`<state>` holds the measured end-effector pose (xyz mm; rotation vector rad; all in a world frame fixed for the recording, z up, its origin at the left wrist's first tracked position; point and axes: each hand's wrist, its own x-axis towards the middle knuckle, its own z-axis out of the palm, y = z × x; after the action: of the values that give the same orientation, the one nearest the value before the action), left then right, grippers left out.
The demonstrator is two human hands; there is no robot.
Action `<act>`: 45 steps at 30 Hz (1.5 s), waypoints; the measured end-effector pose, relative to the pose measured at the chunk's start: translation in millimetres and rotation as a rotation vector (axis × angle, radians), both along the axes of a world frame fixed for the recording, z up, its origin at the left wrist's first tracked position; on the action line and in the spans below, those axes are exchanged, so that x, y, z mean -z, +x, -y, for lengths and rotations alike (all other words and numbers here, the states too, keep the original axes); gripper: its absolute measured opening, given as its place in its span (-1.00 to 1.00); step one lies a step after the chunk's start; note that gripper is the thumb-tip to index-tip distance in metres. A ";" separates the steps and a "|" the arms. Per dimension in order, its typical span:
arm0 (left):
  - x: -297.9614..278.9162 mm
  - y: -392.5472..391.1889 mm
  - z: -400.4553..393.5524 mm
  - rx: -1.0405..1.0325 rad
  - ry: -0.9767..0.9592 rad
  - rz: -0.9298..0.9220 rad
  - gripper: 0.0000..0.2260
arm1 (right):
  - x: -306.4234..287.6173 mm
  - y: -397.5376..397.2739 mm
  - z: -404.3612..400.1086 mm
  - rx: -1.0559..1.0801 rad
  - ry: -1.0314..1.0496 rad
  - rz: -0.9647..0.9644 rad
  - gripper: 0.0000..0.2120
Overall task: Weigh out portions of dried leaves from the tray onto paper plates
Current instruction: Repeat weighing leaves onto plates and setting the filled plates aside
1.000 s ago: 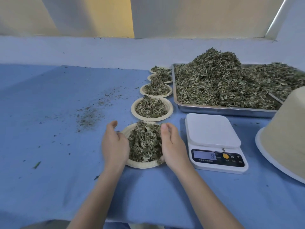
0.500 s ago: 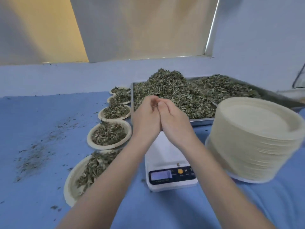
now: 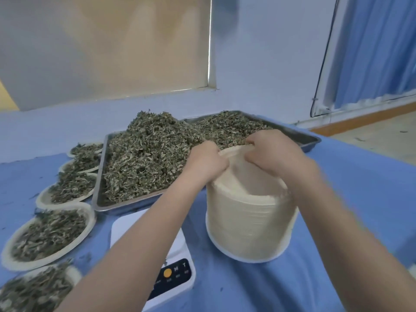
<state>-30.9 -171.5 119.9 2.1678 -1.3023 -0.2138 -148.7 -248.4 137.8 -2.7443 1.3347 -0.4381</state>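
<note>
Both hands sit at centre frame on top of the stack of paper plates [image 3: 249, 219]: my left hand [image 3: 206, 162] pinches the top plate's rim, and my right hand [image 3: 273, 152] curls its fingers over the far edge. I judge I am peeling off one fresh plate. Just behind, upper centre, the tray [image 3: 311, 140] is heaped with dried leaves [image 3: 153, 154]. Below the arms the scale [image 3: 173, 275] shows no plate on it. Along the left edge a row of filled plates [image 3: 48, 235] marks portions done; plenty of leaves remain to weigh.
</note>
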 end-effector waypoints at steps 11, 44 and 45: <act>-23.5 0.9 15.7 0.018 0.063 0.231 -0.87 | -10.2 -16.5 30.2 -0.205 0.036 0.131 -0.88; 53.7 134.1 -166.2 -0.363 0.058 -0.097 -0.84 | 72.5 142.7 -96.8 -0.270 0.365 0.053 -0.65; 63.1 133.7 -166.1 -0.380 0.041 -0.128 -0.85 | 80.7 143.2 -94.1 -0.270 0.376 0.058 -0.68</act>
<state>102.8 -5.4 56.8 2.3448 -0.8025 -0.2217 -5.4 -154.4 57.1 -2.5198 0.9035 -0.2183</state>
